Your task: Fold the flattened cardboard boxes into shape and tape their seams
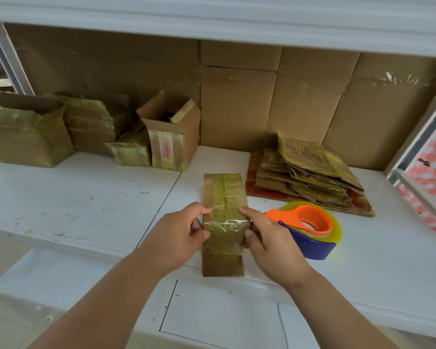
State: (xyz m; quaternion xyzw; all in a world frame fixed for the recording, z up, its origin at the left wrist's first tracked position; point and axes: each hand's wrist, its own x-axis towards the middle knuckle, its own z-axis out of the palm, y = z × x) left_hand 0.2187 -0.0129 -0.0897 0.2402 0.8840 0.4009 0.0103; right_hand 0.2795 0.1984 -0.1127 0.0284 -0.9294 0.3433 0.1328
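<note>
The left hand (180, 229) and right hand (267, 235) are gripping the near end of a tape-wrapped cardboard box (224, 197) from either side, fingers curled round its edges. The box is lying on the white table (86, 192), a tape dispenser (310, 227) just beside the right hand and flattened boxes (310, 172) lying beyond.

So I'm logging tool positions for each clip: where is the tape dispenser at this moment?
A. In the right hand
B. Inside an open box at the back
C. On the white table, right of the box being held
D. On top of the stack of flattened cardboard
C: the tape dispenser lies on the white table just right of the box, which the left hand and right hand both grip.
</note>
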